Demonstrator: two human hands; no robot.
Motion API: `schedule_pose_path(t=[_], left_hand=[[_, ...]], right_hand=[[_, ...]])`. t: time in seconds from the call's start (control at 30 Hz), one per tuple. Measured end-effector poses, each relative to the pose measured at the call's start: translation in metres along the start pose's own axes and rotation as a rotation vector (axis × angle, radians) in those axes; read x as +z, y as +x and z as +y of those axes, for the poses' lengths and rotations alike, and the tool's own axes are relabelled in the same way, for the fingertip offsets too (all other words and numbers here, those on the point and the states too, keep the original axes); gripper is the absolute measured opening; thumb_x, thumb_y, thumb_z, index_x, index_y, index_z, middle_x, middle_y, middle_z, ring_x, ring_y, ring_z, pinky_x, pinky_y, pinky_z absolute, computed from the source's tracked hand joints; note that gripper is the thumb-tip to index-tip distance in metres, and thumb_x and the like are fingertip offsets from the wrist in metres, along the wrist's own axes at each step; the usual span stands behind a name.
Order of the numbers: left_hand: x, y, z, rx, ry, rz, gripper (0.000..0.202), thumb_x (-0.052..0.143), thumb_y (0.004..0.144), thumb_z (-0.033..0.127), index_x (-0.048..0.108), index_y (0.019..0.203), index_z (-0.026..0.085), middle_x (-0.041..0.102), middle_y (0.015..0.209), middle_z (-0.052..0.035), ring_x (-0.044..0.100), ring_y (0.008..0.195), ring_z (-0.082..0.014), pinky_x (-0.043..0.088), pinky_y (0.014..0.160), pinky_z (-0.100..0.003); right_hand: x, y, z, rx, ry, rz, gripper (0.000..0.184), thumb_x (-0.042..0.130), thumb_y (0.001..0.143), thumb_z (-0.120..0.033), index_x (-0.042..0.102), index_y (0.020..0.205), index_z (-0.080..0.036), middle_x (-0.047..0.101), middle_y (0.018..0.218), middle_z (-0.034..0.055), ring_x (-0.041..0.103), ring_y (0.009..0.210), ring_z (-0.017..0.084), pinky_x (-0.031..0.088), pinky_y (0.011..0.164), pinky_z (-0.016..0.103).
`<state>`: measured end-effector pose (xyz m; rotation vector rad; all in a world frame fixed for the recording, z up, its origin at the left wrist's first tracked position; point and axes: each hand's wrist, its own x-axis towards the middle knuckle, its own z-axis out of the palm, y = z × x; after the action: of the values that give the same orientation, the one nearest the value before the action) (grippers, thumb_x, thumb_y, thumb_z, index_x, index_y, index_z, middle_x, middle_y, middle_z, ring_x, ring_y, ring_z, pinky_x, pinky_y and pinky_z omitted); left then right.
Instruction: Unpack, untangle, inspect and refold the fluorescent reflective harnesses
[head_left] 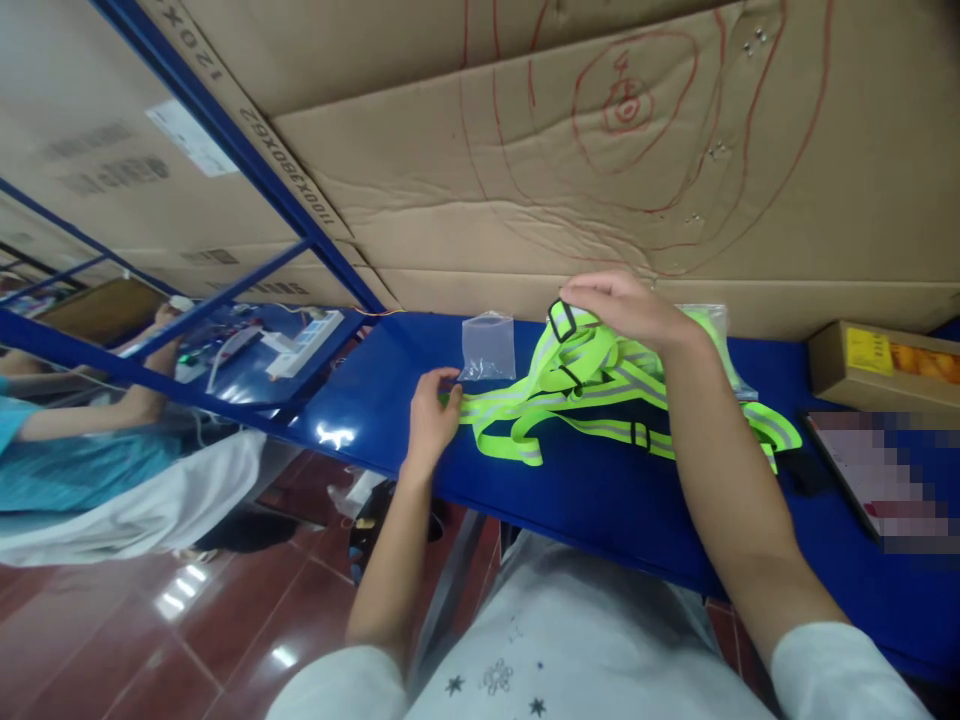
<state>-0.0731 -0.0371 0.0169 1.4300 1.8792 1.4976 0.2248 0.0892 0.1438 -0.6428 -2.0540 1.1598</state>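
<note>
Neon yellow-green reflective straps (510, 400) with grey stripes lie in a loose tangle on the blue table. My left hand (433, 415) pinches the straps' left end. Above the heap, my right hand (619, 300) has its fingers closed on a raised fold of the straps, beside a black buckle (562, 320). A second black buckle (640, 436) sits lower on a strap. Just past my left hand lies a small clear plastic bag (487, 347). My right forearm partly covers another clear bag (712, 335) with neon material in it.
A cardboard box (870, 370) and a flat dark-edged item, partly blurred out (862, 460), are on the right. Cardboard panels (525, 200) stand behind the table (360, 390). Left of a blue frame post (270, 170), a co-worker in a teal shirt (90, 450) sits near a white power strip (306, 345).
</note>
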Motion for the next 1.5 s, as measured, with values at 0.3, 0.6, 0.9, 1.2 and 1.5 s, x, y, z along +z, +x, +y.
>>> schedule_pose_path(t=[0.3, 0.6, 0.9, 1.2, 1.5], left_hand=[[0.055, 0.006, 0.111, 0.537, -0.158, -0.188, 0.049, 0.083, 0.088, 0.042, 0.070, 0.130, 0.021, 0.077, 0.122, -0.0093, 0.074, 0.106, -0.0203, 0.057, 0.100, -0.035], [0.063, 0.006, 0.118, 0.428, -0.272, -0.217, 0.048, 0.085, 0.084, 0.038, 0.070, 0.125, 0.020, 0.077, 0.110, -0.0063, 0.074, 0.097, -0.0198, 0.058, 0.097, -0.037], [0.067, 0.002, 0.105, 0.224, -0.371, -0.427, 0.041, 0.086, 0.082, 0.034, 0.065, 0.113, 0.018, 0.078, 0.100, -0.0066, 0.075, 0.095, -0.0185, 0.058, 0.093, -0.034], [0.047, -0.013, 0.053, 0.078, -0.229, -0.511, 0.048, 0.086, 0.082, 0.042, 0.066, 0.117, 0.017, 0.077, 0.103, -0.0097, 0.073, 0.092, -0.0191, 0.057, 0.087, -0.032], [0.002, -0.038, 0.009, 0.007, 0.072, -0.417, 0.049, 0.086, 0.081, 0.045, 0.068, 0.120, 0.023, 0.078, 0.109, -0.0072, 0.073, 0.108, -0.0241, 0.055, 0.101, -0.038]], right_hand=[[0.024, 0.012, 0.009, -0.180, -0.058, -0.236, 0.047, 0.048, 0.102, -0.061, 0.065, 0.089, -0.019, 0.060, 0.084, 0.0008, 0.053, 0.082, 0.017, 0.041, 0.076, 0.029], [0.026, 0.015, 0.003, -0.170, -0.026, -0.094, 0.054, 0.053, 0.097, -0.068, 0.054, 0.072, -0.021, 0.044, 0.071, -0.0024, 0.041, 0.070, 0.014, 0.033, 0.063, 0.028], [-0.014, 0.004, 0.008, -0.101, -0.023, 0.228, 0.056, 0.063, 0.096, -0.061, 0.041, 0.062, -0.022, 0.031, 0.064, -0.0026, 0.031, 0.061, 0.013, 0.027, 0.056, 0.029], [-0.056, 0.001, 0.036, -0.054, 0.117, 0.529, 0.062, 0.068, 0.092, -0.068, 0.036, 0.061, -0.025, 0.022, 0.064, -0.0026, 0.033, 0.057, 0.013, 0.027, 0.050, 0.028], [-0.050, 0.013, 0.048, -0.037, 0.087, 0.624, 0.060, 0.068, 0.092, -0.062, 0.034, 0.060, -0.025, 0.025, 0.064, -0.0017, 0.040, 0.063, 0.015, 0.035, 0.056, 0.029]])
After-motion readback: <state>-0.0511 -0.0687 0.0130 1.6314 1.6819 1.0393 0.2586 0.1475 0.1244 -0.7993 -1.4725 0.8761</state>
